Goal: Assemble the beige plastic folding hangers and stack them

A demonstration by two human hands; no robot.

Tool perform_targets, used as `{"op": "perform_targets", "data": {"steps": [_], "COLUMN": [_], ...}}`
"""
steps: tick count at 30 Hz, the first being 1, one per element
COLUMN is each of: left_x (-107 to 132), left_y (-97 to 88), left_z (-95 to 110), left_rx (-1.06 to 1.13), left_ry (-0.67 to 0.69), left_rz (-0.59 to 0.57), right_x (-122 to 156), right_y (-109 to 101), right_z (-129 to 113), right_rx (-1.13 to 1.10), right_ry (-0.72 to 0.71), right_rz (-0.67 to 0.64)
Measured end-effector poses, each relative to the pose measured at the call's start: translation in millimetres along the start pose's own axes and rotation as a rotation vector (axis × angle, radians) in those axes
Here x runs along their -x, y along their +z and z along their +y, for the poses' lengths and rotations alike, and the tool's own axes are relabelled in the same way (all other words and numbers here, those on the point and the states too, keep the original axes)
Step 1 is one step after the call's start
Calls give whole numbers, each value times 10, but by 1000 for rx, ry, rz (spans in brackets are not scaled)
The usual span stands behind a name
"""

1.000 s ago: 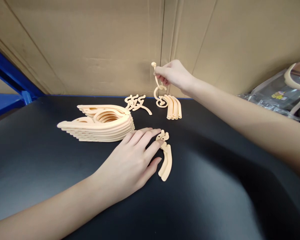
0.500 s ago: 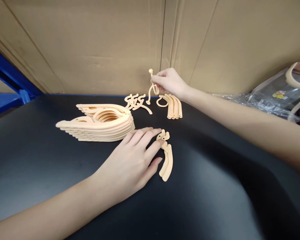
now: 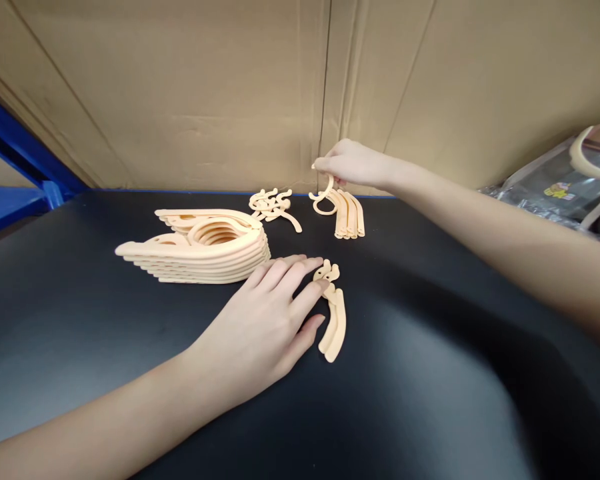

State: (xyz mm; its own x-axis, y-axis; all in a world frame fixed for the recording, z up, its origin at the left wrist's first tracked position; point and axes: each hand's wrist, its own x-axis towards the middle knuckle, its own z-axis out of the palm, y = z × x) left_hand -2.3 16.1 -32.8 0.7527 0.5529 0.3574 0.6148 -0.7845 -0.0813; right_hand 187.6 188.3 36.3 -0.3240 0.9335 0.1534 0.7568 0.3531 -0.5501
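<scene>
My left hand lies flat on the dark table, fingers stretched out. Its fingertips touch the upper end of a cream plastic folding hanger, whose arms lie side by side; that end is partly covered. At the back, my right hand is pinched on a curved cream hanger hook, held above the row of folded hangers, partly hidden by the fingers. A ring-shaped hook sticks out at that row's left side. Just left of it are loose curved hook pieces in a tangled pile.
A neat stack of larger cream hangers stands left of centre, close to my left hand. Cardboard walls the back of the table. A blue metal frame is at the left; clear plastic bags lie at the right.
My right hand has moved a little right with the hook, away from the loose pile and over the row of folded hangers. The hook has turned in the fingers. My left hand stays put.
</scene>
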Motion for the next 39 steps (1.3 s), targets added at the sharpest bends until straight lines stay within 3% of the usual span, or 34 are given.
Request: {"op": "perform_targets", "data": {"steps": [3,8,12,16,21,25,28,30,35,39], "left_x": [2,9,4,-2,2,7,9,8,2,1], "left_y": [0,11,9,-3,5,22,21,16,6,0], "left_z": [2,5,0,-6,-4,-2,-3,-1,9,4], "left_rx": [2,-1,3,9,-1,-5,1,0,14,41], "left_ry": [-4,-9,2,10,3,0,-5,-4,-22,-43], "left_rz": [-8,-8,1,1,-2,0,1,4,-13,-32], "right_x": [180,720,1180,1503,1683,1533,1195,898,171,-165], "right_y": [-59,-129,-125,24,285,266,194,194,400,534], "right_z": [-55,-69,-11,-19,-101,-194,-270,-298,-236,-140], "right_rx": [104,172,444,783,768,739,713,658,630,622], "right_ry": [-82,-110,-65,-169,-255,-280,-278,-383,-567,-625], "right_rz": [-28,-263,-242,-70,-226,-181,-88,-47,-40,-104]}}
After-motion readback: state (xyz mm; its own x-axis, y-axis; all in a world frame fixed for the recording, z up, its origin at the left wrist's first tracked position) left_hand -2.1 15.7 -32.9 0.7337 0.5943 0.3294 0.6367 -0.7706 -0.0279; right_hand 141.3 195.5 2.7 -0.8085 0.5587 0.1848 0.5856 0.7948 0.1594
